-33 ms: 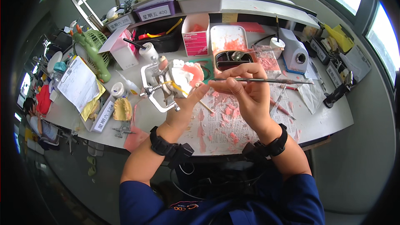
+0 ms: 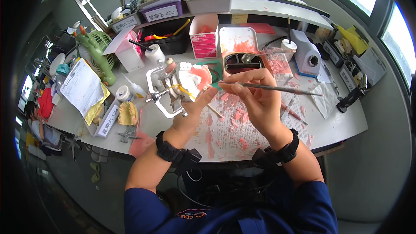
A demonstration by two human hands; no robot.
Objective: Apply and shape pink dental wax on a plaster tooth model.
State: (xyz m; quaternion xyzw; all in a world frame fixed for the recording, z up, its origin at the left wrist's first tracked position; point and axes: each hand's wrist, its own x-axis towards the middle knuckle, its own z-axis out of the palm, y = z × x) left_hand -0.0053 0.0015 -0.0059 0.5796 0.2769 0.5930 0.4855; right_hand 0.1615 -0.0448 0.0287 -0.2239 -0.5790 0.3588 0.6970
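My left hand [image 2: 190,115] is closed around a metal dental articulator [image 2: 172,112], lifted over the desk. On it sits a white plaster dental model [image 2: 187,78] with pink wax [image 2: 203,77] along one side. A yellow band crosses the model's lower edge. My right hand [image 2: 260,102] pinches a thin, dark wax carver [image 2: 279,88], whose long end points right and slightly down. The carver's left end lies close to my left thumb and the model; whether it touches them I cannot tell. Pink wax scraps [image 2: 239,117] litter a printed sheet [image 2: 227,136] beneath my hands.
Behind my hands stand a wax box [image 2: 203,39], an open tin with dark compartments [image 2: 243,64] and a tub of pink shavings [image 2: 278,65]. A grey machine [image 2: 305,54] is at right. To the left are a plaster cast [image 2: 128,113], a clipboard [image 2: 83,84] and a green fan [image 2: 93,52].
The carver has tilted in my right hand, its right end dropping lower and a little to the left. My left hand and the articulator have stayed almost still.
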